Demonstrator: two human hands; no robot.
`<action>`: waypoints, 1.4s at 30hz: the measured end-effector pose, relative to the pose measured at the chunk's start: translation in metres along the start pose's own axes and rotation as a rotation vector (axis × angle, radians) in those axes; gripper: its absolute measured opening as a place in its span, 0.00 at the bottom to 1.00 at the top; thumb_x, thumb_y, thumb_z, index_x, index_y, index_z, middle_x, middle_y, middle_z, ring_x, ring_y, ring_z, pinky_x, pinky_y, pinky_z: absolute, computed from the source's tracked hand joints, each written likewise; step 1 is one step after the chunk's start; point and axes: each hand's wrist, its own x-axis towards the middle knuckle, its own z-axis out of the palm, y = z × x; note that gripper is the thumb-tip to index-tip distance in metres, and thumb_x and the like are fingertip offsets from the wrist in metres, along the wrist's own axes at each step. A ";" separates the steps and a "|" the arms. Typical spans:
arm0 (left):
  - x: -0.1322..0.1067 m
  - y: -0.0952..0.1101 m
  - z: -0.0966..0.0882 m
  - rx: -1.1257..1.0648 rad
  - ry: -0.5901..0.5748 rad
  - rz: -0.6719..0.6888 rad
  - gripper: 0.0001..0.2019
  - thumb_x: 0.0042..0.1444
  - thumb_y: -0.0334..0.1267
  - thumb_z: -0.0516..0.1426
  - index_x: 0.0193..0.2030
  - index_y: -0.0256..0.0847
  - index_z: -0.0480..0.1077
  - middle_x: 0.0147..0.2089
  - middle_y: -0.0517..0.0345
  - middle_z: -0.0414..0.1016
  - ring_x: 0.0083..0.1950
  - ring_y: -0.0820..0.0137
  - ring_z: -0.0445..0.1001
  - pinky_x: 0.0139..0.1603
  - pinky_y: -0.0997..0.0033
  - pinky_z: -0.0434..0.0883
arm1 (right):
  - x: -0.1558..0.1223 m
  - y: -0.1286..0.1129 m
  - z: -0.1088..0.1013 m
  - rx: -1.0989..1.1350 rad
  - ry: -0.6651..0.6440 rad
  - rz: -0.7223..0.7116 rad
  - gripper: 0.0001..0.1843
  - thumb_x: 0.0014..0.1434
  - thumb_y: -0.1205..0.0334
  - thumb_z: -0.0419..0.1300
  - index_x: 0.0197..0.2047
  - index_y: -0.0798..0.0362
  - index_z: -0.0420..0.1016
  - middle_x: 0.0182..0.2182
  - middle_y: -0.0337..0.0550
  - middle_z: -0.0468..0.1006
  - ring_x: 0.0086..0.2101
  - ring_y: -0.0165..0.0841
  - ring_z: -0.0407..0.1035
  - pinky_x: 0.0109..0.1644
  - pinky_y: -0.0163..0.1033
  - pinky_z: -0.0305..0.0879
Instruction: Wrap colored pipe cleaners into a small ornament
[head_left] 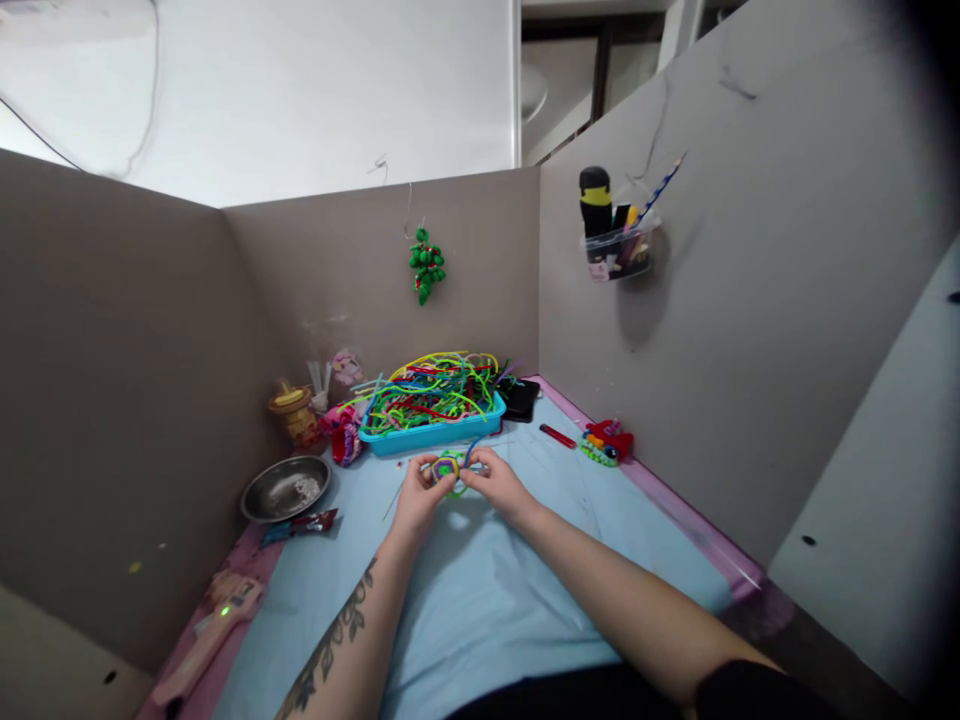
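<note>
my left hand (421,488) and right hand (498,482) pinch the round curly thing (445,468) in front of the blue tray (427,438), and i think i'm at the winding part, so the next bend needs a tight grip.

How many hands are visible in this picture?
2: the left hand at the left side of the multicoloured coil, the right hand at its right side. No others show.
</note>
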 end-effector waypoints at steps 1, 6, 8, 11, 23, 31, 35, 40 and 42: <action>-0.001 0.000 0.002 0.015 -0.020 0.015 0.26 0.37 0.36 0.67 0.41 0.41 0.58 0.35 0.57 0.75 0.35 0.70 0.74 0.37 0.72 0.67 | 0.000 0.001 0.001 0.018 0.008 0.000 0.12 0.46 0.54 0.63 0.32 0.52 0.72 0.40 0.43 0.67 0.44 0.37 0.63 0.40 0.37 0.64; -0.004 -0.001 0.008 0.067 -0.019 0.037 0.30 0.34 0.34 0.67 0.43 0.43 0.56 0.36 0.58 0.75 0.35 0.69 0.74 0.37 0.72 0.68 | -0.001 -0.004 0.001 0.017 0.078 -0.027 0.11 0.46 0.55 0.63 0.30 0.53 0.73 0.38 0.44 0.67 0.40 0.35 0.64 0.41 0.38 0.63; -0.005 -0.001 0.008 0.091 -0.009 0.051 0.29 0.37 0.35 0.66 0.44 0.43 0.56 0.35 0.58 0.74 0.34 0.69 0.74 0.36 0.72 0.68 | -0.003 -0.010 0.001 -0.017 0.100 -0.082 0.09 0.45 0.56 0.64 0.28 0.52 0.74 0.36 0.43 0.66 0.40 0.35 0.64 0.44 0.39 0.62; -0.005 0.000 0.007 0.104 -0.002 0.053 0.28 0.41 0.37 0.65 0.46 0.43 0.56 0.34 0.58 0.75 0.34 0.70 0.74 0.36 0.72 0.67 | -0.006 -0.017 0.001 -0.046 0.096 -0.165 0.07 0.45 0.57 0.65 0.27 0.50 0.75 0.35 0.41 0.65 0.40 0.35 0.64 0.48 0.41 0.60; -0.007 0.009 0.009 0.046 -0.021 0.029 0.28 0.39 0.37 0.66 0.46 0.42 0.57 0.35 0.58 0.75 0.35 0.69 0.74 0.36 0.72 0.67 | 0.002 -0.005 0.000 0.150 0.086 0.076 0.17 0.42 0.48 0.65 0.26 0.54 0.72 0.38 0.44 0.71 0.44 0.39 0.63 0.50 0.43 0.57; -0.009 0.006 0.010 0.060 -0.028 0.068 0.24 0.42 0.40 0.64 0.45 0.42 0.59 0.36 0.57 0.74 0.37 0.70 0.73 0.38 0.72 0.66 | -0.001 -0.003 0.000 0.055 0.018 0.059 0.15 0.44 0.50 0.64 0.29 0.53 0.74 0.46 0.47 0.66 0.46 0.40 0.63 0.47 0.42 0.61; -0.006 0.004 0.008 0.011 0.017 -0.003 0.21 0.44 0.41 0.63 0.43 0.41 0.60 0.33 0.59 0.74 0.33 0.72 0.72 0.35 0.74 0.65 | -0.002 0.001 0.001 0.045 -0.019 0.060 0.13 0.45 0.52 0.64 0.29 0.53 0.74 0.49 0.46 0.65 0.43 0.38 0.65 0.46 0.42 0.62; -0.006 0.004 0.008 0.015 -0.001 -0.019 0.22 0.41 0.40 0.65 0.41 0.41 0.61 0.32 0.59 0.75 0.32 0.72 0.73 0.33 0.75 0.65 | -0.004 0.007 0.004 0.050 -0.013 0.057 0.12 0.45 0.53 0.64 0.28 0.53 0.74 0.48 0.47 0.66 0.43 0.39 0.66 0.45 0.44 0.62; -0.007 0.005 0.007 -0.007 0.020 -0.051 0.22 0.40 0.41 0.65 0.40 0.41 0.62 0.31 0.60 0.75 0.30 0.72 0.72 0.32 0.75 0.65 | -0.004 0.007 0.005 0.042 -0.018 0.048 0.12 0.46 0.53 0.63 0.28 0.53 0.74 0.48 0.47 0.66 0.44 0.39 0.65 0.46 0.44 0.62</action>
